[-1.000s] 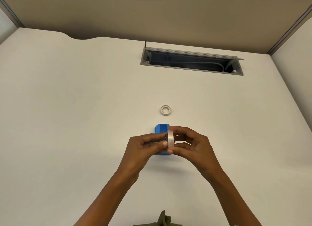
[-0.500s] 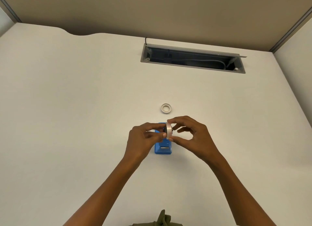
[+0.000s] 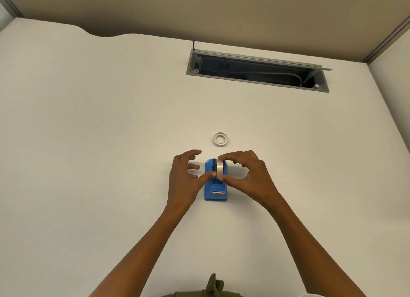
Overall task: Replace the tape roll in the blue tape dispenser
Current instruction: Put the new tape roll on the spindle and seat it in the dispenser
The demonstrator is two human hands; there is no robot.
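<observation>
The roll (image 3: 219,169) stands on edge in the dispenser (image 3: 215,185) cradle, right hand (image 3: 248,176) pinching it, left hand (image 3: 184,176) spread with thumb touching; spindle seating looks unclear, so press evenly until both ends drop home

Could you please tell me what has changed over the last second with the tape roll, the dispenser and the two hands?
The tape roll has come down from mid-air into the blue dispenser, carried by the right hand, which still pinches it. The left hand has opened, only its thumb touching the roll. The dispenser and the spare ring beyond it on the table have not moved.
</observation>
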